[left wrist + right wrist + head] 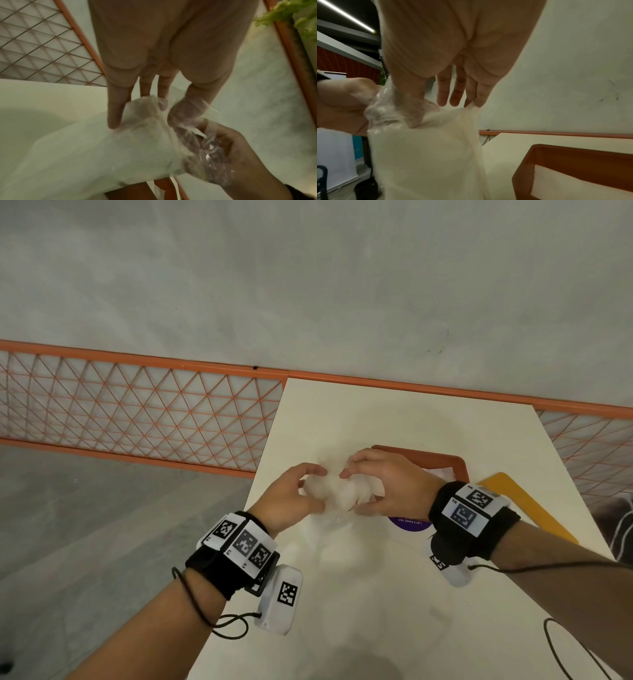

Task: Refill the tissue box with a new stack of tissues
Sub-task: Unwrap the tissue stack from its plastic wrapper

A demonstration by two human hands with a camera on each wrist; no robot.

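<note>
A white stack of tissues in clear plastic wrap (337, 498) hangs upright above the cream table (376, 611), between my two hands. My left hand (301, 494) pinches the loose wrap at the pack's top, thumb against fingers (115, 108). My right hand (383, 484) grips the crumpled wrap (202, 146) on the other side. In the right wrist view its fingertips (443, 97) hold the top edge of the pack (428, 162). The orange-brown tissue box (442, 462) stands open behind my right hand, with white tissue inside (573, 186).
A yellow flat piece (527, 501) lies right of the box. A purple round sticker (409, 523) shows under my right wrist. An orange mesh fence (137, 412) runs behind the table, whose left edge drops to a grey floor (85, 525).
</note>
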